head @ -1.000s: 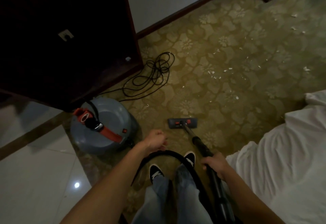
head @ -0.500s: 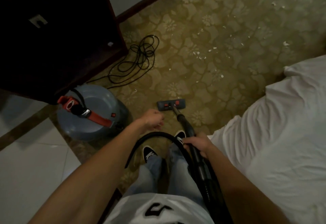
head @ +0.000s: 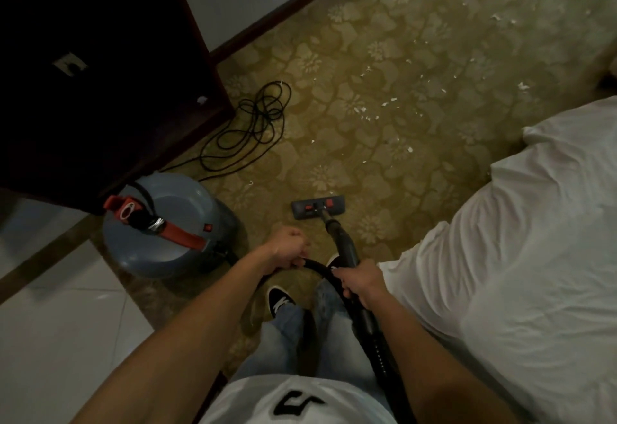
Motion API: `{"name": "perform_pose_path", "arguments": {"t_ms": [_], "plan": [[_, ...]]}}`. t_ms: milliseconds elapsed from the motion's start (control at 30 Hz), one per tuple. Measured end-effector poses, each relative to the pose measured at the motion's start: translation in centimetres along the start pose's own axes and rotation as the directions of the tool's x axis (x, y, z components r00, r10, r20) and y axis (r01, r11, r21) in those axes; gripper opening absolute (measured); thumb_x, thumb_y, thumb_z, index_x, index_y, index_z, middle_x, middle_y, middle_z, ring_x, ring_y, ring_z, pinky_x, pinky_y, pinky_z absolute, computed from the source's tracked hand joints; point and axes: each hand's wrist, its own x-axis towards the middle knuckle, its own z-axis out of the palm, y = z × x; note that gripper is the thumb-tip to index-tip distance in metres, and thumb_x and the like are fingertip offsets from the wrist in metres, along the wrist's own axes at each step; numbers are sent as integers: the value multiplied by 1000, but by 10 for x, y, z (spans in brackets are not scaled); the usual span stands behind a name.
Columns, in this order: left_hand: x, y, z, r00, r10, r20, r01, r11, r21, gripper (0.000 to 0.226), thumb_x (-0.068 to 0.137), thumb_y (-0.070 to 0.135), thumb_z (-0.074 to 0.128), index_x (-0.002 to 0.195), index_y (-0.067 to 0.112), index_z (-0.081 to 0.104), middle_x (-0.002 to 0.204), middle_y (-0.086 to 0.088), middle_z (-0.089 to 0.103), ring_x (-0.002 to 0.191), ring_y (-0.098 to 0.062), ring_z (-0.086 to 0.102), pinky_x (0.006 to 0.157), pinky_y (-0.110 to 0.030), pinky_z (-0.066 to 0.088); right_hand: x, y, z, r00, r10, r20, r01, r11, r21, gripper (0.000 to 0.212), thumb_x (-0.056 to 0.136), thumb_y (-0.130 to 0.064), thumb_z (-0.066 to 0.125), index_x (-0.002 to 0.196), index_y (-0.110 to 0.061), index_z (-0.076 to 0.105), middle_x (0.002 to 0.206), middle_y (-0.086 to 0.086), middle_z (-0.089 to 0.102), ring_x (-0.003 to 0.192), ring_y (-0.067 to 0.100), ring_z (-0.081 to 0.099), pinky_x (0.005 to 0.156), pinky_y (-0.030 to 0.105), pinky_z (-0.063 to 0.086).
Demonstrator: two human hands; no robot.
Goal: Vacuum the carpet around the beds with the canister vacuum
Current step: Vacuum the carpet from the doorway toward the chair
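Many white scraps (head: 360, 109) on floral carpet (head: 417, 39), bed (head: 534, 240) right, cabinet (head: 100, 90) left

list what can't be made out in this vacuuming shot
All head view.
Red switch on the canister: too small to read on or off.
Right hand: fingertips hidden under the wand it grips.
Bed: cut off by the right edge; sheet hides its frame.
Pale mark on the cabinet: too dim to identify.
Power cord: plug end lost in the dim tangle.

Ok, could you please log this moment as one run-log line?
left hand grips hose | right hand grips wand | floor head on carpet, white scraps ahead
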Motion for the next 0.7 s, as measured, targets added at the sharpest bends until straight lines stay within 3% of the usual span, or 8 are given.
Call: {"name": "perform_pose_path", "arguments": {"t_ms": [100,267,333,467,700], "plan": [[0,2,-3,1000,11,-2,-11,1000,-16,12,101,20,55,97,18,66,82,-1,65,66,-14,63,59,-24,45,-2,-6,-5,999,-8,-32,7,1000,-22,41,79,-24,77,106,5,69,68,11,69,40,16,59,47,26,49],[-1,-3,-8,1000,-3,8,3,998,-57,11,102,25,53,100,19,62,79,1,60,68,-14,58,67,-28,41,2,-15,-13,1000,-18,-25,17,999,-45,34,81,-19,73,103,7,68,70,14,68,41,17,58,46,27,48],[1,-7,-11,1000,-12,-15,11,997,-78,14,101,26,56,105,15,64,87,-4,62,76,-16,58,72,-32,43,8,-22,-19,1000,-22,-16,22,999,-33,25,85,-12,70,100,9,67,64,14,64,40,19,55,46,28,47],[0,-3,-14,996,-10,-88,5,998,-62,22,100,28,60,116,15,66,108,-6,65,93,-19,60,67,-28,47,18,-32,-30,999,-33,-22,31,997,-67,16,85,-11,70,93,2,68,64,10,66,45,18,57,54,32,50],[8,25,-14,992,8,-129,-19,996,-86,19,102,27,56,114,18,67,101,-2,65,87,-13,60,64,-25,45,32,-34,-42,999,-35,-17,34,995,-97,26,81,-17,73,100,0,68,69,12,70,49,19,62,56,33,54]]}}
